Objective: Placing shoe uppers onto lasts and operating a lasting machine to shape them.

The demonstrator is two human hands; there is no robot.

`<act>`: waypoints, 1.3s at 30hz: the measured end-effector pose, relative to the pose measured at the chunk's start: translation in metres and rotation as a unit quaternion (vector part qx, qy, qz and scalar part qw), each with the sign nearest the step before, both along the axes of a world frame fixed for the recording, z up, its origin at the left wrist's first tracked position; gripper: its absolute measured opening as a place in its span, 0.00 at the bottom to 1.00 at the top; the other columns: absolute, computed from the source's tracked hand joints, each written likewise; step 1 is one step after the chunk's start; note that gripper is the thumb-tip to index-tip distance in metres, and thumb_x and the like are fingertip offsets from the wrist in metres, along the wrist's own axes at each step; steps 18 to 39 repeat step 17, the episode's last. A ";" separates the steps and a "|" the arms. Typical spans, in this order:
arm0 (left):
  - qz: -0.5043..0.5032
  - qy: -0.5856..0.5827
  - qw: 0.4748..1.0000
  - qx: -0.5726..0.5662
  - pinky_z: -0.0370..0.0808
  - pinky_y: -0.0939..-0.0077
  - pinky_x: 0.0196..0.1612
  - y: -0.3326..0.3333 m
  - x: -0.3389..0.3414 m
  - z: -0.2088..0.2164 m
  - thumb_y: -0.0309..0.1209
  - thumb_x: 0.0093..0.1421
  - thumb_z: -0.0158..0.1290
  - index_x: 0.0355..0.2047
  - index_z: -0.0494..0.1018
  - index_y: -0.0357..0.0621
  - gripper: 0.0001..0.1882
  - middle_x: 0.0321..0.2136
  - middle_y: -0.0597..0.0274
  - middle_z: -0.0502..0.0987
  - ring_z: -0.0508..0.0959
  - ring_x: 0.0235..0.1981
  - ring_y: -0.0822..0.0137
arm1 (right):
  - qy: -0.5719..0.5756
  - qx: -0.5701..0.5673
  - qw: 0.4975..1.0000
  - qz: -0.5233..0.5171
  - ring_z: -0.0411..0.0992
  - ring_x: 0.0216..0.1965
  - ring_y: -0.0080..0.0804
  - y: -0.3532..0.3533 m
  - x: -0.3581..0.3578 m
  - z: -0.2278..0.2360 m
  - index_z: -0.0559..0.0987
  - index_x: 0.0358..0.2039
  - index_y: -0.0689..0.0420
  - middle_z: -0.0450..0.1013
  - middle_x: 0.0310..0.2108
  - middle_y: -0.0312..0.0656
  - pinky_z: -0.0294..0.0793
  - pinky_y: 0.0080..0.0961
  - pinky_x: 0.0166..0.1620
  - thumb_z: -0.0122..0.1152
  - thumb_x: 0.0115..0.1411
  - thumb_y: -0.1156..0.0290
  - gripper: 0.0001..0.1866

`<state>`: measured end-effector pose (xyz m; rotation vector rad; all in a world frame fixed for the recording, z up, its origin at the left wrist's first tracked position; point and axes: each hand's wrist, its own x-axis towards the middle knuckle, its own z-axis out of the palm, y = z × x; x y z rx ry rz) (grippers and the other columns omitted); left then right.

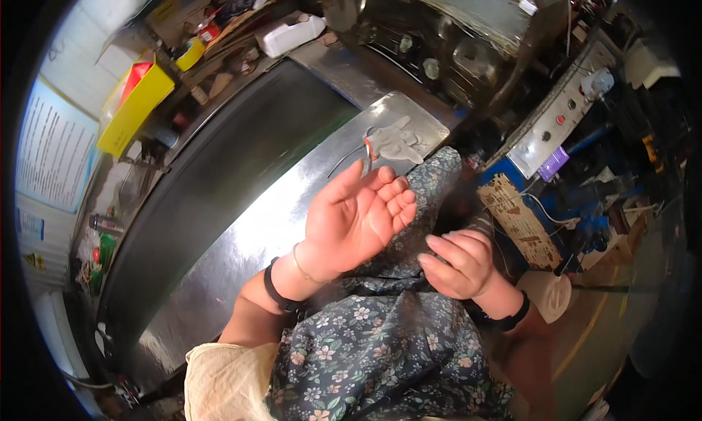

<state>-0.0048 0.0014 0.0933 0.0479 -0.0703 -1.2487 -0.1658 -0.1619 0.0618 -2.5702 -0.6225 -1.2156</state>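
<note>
My left hand is raised palm up over my lap, beside the near edge of the bright metal tabletop. Its fingers are loosely bent and apart, and the palm holds nothing. To its right, above the floral apron, my right hand has its fingers curled in towards the thumb. Whatever may lie inside that grip is hidden. Just beyond my left hand, several flat grey pieces lie in a loose pile on the metal. A small tool with an orange-red part touches the pile, its lower end partly behind my fingers.
A dark belt surface runs along the tabletop's far side. Behind it stand a yellow box, a roll of yellow tape and a white tray. At right are a control panel, a purple packet and a round stool.
</note>
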 end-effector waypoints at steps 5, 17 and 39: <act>-0.005 -0.012 0.999 -0.037 0.64 0.60 0.55 0.009 -0.004 0.007 0.51 0.70 0.36 0.39 0.68 0.44 0.23 0.37 0.61 0.67 0.67 0.43 0.61 | 0.076 0.056 0.995 0.026 0.75 0.35 0.34 -0.002 0.000 -0.027 0.80 0.36 0.54 0.76 0.37 0.37 0.75 0.26 0.34 0.68 0.50 0.72 0.11; -0.044 0.023 0.997 -0.055 0.64 0.62 0.50 0.006 -0.011 0.002 0.55 0.68 0.38 0.32 0.66 0.48 0.24 0.32 0.64 0.63 0.65 0.38 0.65 | 0.133 0.095 0.986 0.025 0.76 0.31 0.30 0.017 -0.014 -0.072 0.82 0.34 0.54 0.77 0.33 0.34 0.75 0.24 0.31 0.66 0.51 0.72 0.08; -0.044 0.023 0.997 -0.055 0.64 0.62 0.50 0.006 -0.011 0.002 0.55 0.68 0.38 0.32 0.66 0.48 0.24 0.32 0.64 0.63 0.65 0.38 0.65 | 0.133 0.095 0.986 0.025 0.76 0.31 0.30 0.017 -0.014 -0.072 0.82 0.34 0.54 0.77 0.33 0.34 0.75 0.24 0.31 0.66 0.51 0.72 0.08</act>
